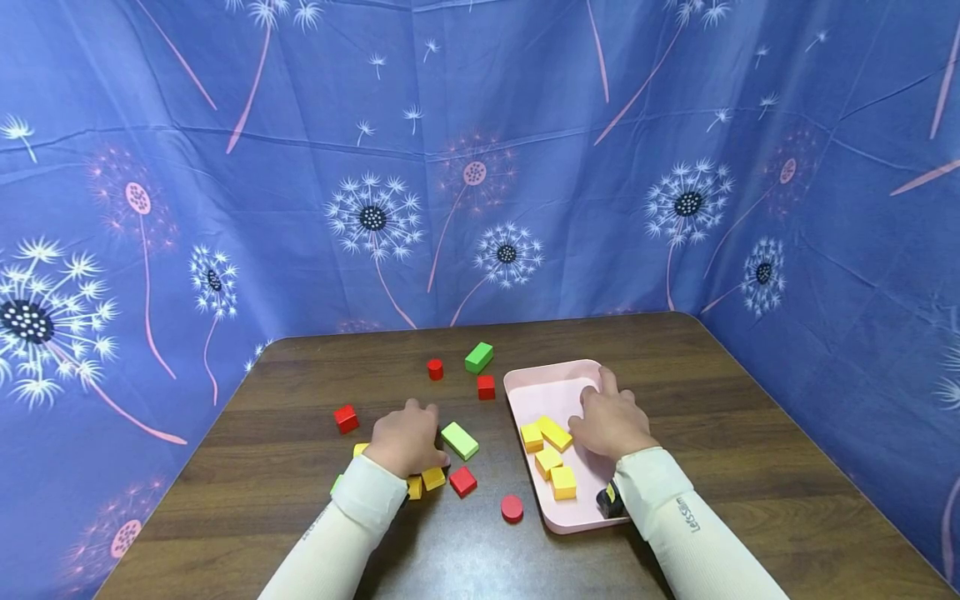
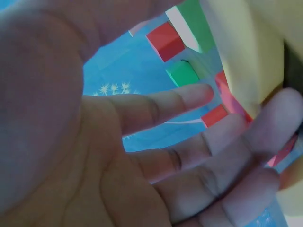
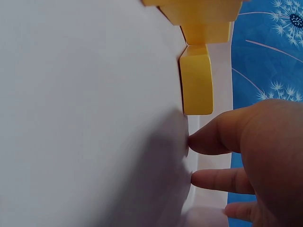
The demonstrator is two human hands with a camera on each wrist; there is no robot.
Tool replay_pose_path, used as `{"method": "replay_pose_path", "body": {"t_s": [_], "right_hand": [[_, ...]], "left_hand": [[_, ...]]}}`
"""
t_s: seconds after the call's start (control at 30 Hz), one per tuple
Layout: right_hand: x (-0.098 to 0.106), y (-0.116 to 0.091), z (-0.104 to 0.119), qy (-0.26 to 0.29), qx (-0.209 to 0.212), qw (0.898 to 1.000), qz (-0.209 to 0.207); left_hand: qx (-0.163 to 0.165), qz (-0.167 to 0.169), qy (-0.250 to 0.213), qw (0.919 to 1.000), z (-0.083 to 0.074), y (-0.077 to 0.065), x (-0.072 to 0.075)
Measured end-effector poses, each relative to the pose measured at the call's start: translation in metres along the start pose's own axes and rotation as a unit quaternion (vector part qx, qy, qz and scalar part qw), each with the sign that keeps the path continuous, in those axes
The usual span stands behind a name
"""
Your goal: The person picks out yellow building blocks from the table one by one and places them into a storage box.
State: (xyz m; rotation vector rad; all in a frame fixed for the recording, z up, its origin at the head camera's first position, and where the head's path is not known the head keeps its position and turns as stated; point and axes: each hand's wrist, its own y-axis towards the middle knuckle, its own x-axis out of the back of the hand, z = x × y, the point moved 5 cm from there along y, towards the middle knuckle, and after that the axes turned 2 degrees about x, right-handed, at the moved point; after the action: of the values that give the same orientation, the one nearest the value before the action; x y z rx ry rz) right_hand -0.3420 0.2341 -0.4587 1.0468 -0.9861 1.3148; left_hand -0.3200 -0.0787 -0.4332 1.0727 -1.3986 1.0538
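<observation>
My left hand is low over a group of yellow blocks, its fingers loosely extended. In the left wrist view a large pale-yellow block appears beside the fingertips; whether they touch it I cannot tell. Over the pink tray my right hand reaches down with spread fingers, nothing held between them. Several yellow blocks lie in the tray, left of that hand. The right wrist view shows the thumb just short of one yellow block. Palm-side contact with the tray is unclear.
Around the left hand lie a light green block, red blocks and a red disc. Farther back are a green block and a red cylinder. A patterned blue cloth hangs behind the wooden table.
</observation>
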Motion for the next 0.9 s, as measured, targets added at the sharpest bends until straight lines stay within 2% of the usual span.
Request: {"method": "replay_pose_path", "body": {"t_s": [0.37,0.9], "right_hand": [[0.0,0.0,0.0,0.003,-0.004,1.0,0.003],[0.001,0.001,0.0,0.002,-0.004,1.0,0.006]], "left_hand": [[-0.024,-0.018,-0.018,0.9994,-0.004,-0.001,0.002],[-0.031,-0.04,-0.061,0.9968,-0.008,-0.004,0.011]]}}
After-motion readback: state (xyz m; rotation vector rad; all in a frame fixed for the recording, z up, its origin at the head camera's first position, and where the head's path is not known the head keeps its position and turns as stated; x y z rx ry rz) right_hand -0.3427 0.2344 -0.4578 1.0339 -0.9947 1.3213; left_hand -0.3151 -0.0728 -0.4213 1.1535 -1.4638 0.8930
